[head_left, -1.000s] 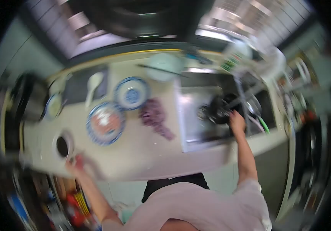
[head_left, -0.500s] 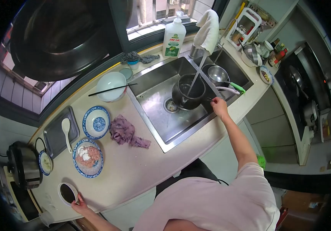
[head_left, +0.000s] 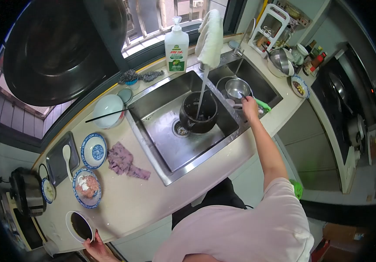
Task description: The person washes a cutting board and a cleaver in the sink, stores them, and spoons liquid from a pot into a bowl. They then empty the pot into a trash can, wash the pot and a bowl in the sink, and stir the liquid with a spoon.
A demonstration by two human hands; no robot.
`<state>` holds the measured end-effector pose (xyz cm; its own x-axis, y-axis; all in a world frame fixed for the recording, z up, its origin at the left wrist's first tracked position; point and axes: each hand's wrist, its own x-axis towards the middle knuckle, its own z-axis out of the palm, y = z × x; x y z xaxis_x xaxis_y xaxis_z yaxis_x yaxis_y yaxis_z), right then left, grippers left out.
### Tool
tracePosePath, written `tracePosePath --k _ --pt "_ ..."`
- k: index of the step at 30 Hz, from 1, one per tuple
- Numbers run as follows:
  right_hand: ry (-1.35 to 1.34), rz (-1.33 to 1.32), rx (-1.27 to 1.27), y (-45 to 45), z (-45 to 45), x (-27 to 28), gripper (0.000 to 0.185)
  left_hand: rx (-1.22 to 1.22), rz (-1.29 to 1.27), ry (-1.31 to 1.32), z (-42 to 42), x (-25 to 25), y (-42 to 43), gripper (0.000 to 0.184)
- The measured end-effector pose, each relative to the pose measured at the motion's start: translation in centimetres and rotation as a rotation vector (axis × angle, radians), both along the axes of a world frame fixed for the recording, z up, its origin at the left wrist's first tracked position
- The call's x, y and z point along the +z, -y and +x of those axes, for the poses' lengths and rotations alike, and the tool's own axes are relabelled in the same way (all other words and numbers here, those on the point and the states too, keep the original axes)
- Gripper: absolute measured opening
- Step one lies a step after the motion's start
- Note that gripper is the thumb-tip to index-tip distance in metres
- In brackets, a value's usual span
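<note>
At the lower left, my left hand (head_left: 98, 249) is closed on the side of a white bowl (head_left: 68, 227) with dark liquid inside. My right hand (head_left: 250, 108) reaches over the smaller sink basin, fingers closed beside a small steel bowl-shaped vessel (head_left: 236, 86) and a green handle (head_left: 263, 105); what the fingers grip is hidden. In the larger basin a dark pot (head_left: 199, 124) stands near the drain, and a stream of water runs into it. A cloth-wrapped faucet (head_left: 210, 39) hangs above.
Left of the sink lie a purple cloth (head_left: 121, 160), a blue-rimmed bowl (head_left: 94, 150), and a bowl of minced meat with white powder (head_left: 86, 187). A white bowl (head_left: 108, 109) carries black chopsticks (head_left: 105, 115). A pump bottle (head_left: 176, 50) stands behind the sink; a rice cooker (head_left: 28, 192) is far left.
My right hand has let go of the dark pot's handle and moved over to the smaller basin. My left hand stays on the white bowl. The camera view has shifted.
</note>
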<state>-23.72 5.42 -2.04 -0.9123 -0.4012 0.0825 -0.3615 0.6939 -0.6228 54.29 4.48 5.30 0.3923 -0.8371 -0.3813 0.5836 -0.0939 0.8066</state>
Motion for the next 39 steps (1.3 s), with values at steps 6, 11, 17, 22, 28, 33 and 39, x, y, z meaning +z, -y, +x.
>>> tracePosePath --k 6,11,17,22,28,33,39 --pt "-0.022 -0.171 0.06 6.9 -14.6 -1.0 0.025 -0.203 0.047 -0.147 -13.2 1.2 -3.3 0.063" --pt "0.383 -0.511 0.004 13.0 -23.6 -1.2 0.028 -0.12 0.072 -0.16 -27.0 1.7 -5.1 0.059" --pt "0.361 -0.583 0.128 16.6 -26.7 -2.2 0.035 -0.049 0.135 -0.13 -40.0 2.4 -6.2 0.059" --pt "-0.494 -0.36 0.552 15.9 -25.7 -7.9 0.032 -0.105 0.138 -0.088 -45.5 2.9 -6.1 0.064" --pt "0.943 -0.328 0.443 12.0 -19.2 -4.7 0.027 -0.147 0.122 -0.031 -47.9 3.9 -5.0 0.065" --pt "1.13 -0.41 0.471 10.2 -17.1 -3.7 0.02 -0.231 0.078 0.031 -47.7 4.1 -4.5 0.059" --pt "1.021 -0.379 0.531 10.0 -18.6 -3.7 0.01 -0.242 0.086 0.029 -47.2 4.0 -4.7 0.061"
